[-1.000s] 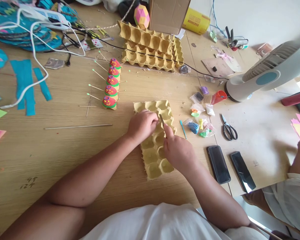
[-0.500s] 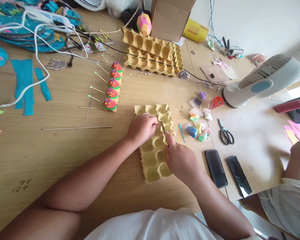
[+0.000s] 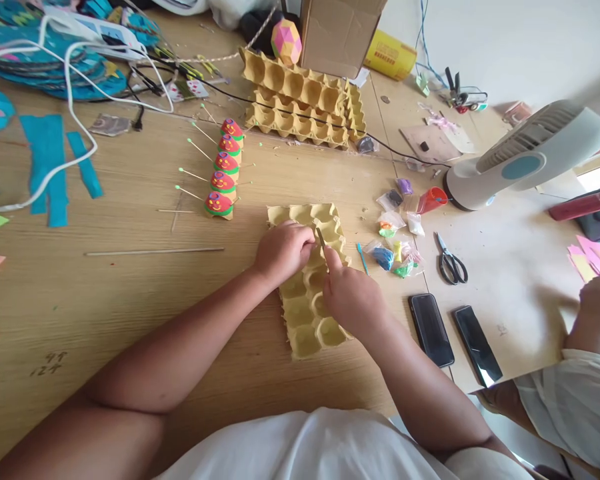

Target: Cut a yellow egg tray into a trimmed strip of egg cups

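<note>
A yellow cardboard egg carton (image 3: 305, 339) lies cups-up on the table in front of me. My left hand (image 3: 286, 252) rests over its left and middle cups, fingers curled closed on the cardboard; the fingertips are partly hidden. In my right hand (image 3: 354, 297) is a small knife (image 3: 321, 237), its narrow dark blade pointing away from me over the cups, with the index finger stretched along it. The handle is hidden in the fist. Up and left stands a painted caterpillar (image 3: 223, 181) made from carton cups, with red faces and green-tipped sticks.
More egg cartons (image 3: 300, 100) lie at the back beside a cardboard box (image 3: 337, 33). To the right are bags of coloured clay (image 3: 383, 257), scissors (image 3: 451, 260), two phones (image 3: 431, 330) and a white fan (image 3: 525, 160). A co-worker's hand (image 3: 597, 297) shows at the right edge.
My right hand and the knife have shifted slightly left and away from me across the carton. My left hand stays on the carton in nearly the same place.
</note>
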The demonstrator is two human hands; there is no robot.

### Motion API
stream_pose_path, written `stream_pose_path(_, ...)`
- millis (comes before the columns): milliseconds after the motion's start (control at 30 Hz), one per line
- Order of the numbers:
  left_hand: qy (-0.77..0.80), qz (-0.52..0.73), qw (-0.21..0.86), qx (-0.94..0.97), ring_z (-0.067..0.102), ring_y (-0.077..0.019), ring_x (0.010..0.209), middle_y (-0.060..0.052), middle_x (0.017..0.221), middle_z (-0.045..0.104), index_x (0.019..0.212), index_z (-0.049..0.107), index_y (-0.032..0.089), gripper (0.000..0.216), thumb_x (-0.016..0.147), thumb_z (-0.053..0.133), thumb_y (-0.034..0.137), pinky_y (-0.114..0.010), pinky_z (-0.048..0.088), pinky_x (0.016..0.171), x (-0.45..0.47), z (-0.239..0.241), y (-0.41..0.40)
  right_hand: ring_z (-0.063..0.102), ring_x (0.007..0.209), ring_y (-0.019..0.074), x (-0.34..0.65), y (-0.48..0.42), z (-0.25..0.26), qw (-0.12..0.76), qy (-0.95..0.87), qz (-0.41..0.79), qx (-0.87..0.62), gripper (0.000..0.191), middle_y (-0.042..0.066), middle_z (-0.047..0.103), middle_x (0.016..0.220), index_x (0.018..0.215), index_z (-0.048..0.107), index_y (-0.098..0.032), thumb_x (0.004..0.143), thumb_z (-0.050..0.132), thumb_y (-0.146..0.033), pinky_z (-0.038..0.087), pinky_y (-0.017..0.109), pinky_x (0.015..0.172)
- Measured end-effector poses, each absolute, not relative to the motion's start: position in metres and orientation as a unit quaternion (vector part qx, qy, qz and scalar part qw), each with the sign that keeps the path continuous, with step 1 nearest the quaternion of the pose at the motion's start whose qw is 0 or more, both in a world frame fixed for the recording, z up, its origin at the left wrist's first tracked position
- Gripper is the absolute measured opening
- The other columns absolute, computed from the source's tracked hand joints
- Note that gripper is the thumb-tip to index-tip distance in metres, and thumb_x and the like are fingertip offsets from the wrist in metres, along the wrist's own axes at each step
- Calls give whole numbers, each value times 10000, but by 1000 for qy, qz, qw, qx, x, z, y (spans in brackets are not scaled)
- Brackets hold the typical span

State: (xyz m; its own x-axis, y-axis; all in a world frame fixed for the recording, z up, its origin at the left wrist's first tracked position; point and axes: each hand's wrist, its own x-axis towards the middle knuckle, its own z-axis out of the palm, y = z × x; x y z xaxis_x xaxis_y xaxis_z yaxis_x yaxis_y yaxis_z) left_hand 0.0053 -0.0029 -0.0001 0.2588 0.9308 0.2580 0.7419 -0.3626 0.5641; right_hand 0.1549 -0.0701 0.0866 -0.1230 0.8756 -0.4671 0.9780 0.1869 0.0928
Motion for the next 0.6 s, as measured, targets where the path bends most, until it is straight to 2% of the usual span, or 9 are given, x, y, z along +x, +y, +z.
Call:
stream_pose_path(133,550,280,164,770,623,-223,848,-39,794,688,750,674,211,140,876,612,208,-325,365,619,7,1,-4,757,830,263,159,-75,85,221,743,-136,617,609,114,772,955,1621,196,-147,1042,342,-263,486,315,636)
stream_pose_path(267,549,275,165,772,628,-228,857,-41,790,690,739,668,209,157,880,599,203,-329,356,608,7,1,-3,755,835,263,161,-76,85,215,743,-130,620,580,112,769,936,1610,218,-143,1051,312,-266,486,316,630)
stream_pose_path(467,548,283,167,769,630,-228,866,-36,803,696,750,668,211,134,870,611,204,-329,364,618,7,0,-4,755,829,269,159,-76,87,226,744,-127,615,613,107,769,922,1619,197,-132,1041,357,-255,479,311,623)
stream_pose_path(600,553,276,167,768,631,-227,861,-38,795,692,738,668,210,152,871,598,186,-327,342,599,7,1,-4,755,810,260,159,-79,85,220,746,-121,617,592,107,769,913,1608,244,-117,1039,355,-240,463,299,600)
